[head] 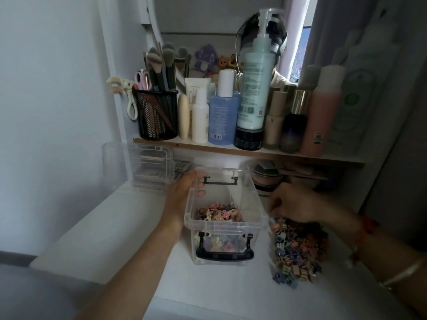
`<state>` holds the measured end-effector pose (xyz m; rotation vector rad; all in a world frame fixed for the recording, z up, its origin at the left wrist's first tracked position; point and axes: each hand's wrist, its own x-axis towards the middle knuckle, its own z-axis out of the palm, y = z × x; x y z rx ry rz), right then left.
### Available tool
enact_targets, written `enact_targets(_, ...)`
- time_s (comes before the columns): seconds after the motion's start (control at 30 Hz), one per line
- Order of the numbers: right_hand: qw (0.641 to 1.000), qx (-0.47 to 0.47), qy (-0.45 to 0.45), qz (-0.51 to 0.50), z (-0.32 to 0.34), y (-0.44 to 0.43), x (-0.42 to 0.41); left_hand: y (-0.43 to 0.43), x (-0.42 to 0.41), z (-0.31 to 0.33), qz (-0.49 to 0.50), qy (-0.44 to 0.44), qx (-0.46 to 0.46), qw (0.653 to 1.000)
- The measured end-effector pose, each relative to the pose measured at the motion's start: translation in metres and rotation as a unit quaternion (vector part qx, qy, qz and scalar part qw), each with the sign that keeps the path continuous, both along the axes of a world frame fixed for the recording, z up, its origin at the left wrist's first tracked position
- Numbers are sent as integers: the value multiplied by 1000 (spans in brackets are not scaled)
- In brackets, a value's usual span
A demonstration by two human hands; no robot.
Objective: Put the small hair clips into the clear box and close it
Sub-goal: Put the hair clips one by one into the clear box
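Small hair clips (298,248) lie in two lots: some already at the bottom of the clear box (225,224), and a bigger heap on the white table (115,227) just right of it. The box stands open in the middle. My left hand (182,195) steadies it, fingers curled over the far left rim with the tips inside. My right hand (293,202) is at the far end of the heap with its fingers bunched and pointing down (too blurred for me to tell whether they've pinched any clips). I'd say I'm midway through the filling, with most of the heap left. Next I need a firm pinch on a small bunch, a short carry left over the right rim, and a release above the clips inside. Closing comes later; I can't make out the lid.
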<state>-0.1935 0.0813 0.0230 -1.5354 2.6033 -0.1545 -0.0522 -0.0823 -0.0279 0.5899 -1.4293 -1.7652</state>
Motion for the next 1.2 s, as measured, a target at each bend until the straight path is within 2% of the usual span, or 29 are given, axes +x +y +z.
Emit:
enact_targets(0.03, 1000, -28, 0, -3, 0, -1, -2, 0, 0, 1, -1, 8, 7, 1000)
enact_targets(0.1, 983, -176, -49, -18, 8, -7, -4, -1, 1, 1, -2, 12, 10, 1000)
enact_targets(0.17, 927, -322, -190, -1, 22, -10, 4, -2, 1, 1, -17, 11, 7, 1000)
enact_targets(0.2, 897, -364, -249, 22, 30, -12, 9, -2, 1, 0, -27, 7, 10, 1000)
enact_targets(0.27, 871, -394, -287, 59, 38, -11, 12, -1, 1, 0, -33, 3, 12, 999)
enact_targets(0.3, 878, -385, -278, 64, 37, -11, 12, -1, 1, -1, -26, 2, 14, 1000)
enact_targets(0.33, 900, -360, -238, 53, 35, -9, 9, -2, 0, -1, -20, 1, 16, 1000)
enact_targets(0.4, 967, -238, -88, 17, 23, -3, -3, -1, 0, -1, -15, 5, 16, 1000)
enact_targets(0.43, 987, -158, -35, 10, 14, 1, -9, 0, 0, 0, -14, 6, 13, 1000)
enact_targets(0.47, 996, -92, -17, 13, 7, 4, -14, -1, 0, -1, -13, 5, 6, 1000)
enact_targets(0.53, 998, -26, -43, 23, -2, 8, -17, 1, 0, -2, -9, -1, -2, 1000)
enact_targets(0.67, 998, -38, -52, 22, -3, 7, -18, 1, 0, -1, 2, -7, -10, 1000)
enact_targets(0.73, 991, -119, -58, 19, 5, 3, -15, 2, 0, 0, 4, -3, -11, 1000)
enact_targets(0.77, 978, -187, -90, 11, 11, 0, -11, 2, 0, 1, 3, -6, -10, 1000)
enact_targets(0.83, 929, -311, -199, 19, 28, -3, 4, 1, 0, 0, 0, -10, -7, 1000)
enact_targets(0.9, 883, -361, -295, 56, 41, -5, 22, 0, 1, 0, -10, -8, 6, 1000)
enact_targets(0.97, 866, -367, -330, 85, 47, -5, 29, -1, 1, -2, -18, -4, 16, 1000)
enact_targets(1.0, 869, -362, -326, 88, 46, -5, 28, -2, 0, -2, -15, -4, 18, 1000)
enact_targets(1.07, 900, -340, -267, 65, 35, -6, 16, -2, 0, -3, -12, -4, 13, 1000)
enact_targets(1.13, 944, -273, -182, 24, 19, -8, 4, -3, 0, -2, -14, -3, 8, 1000)
enact_targets(1.2, 975, -180, -125, 32, 1, -9, -2, -2, 0, -1, -14, -3, 4, 1000)
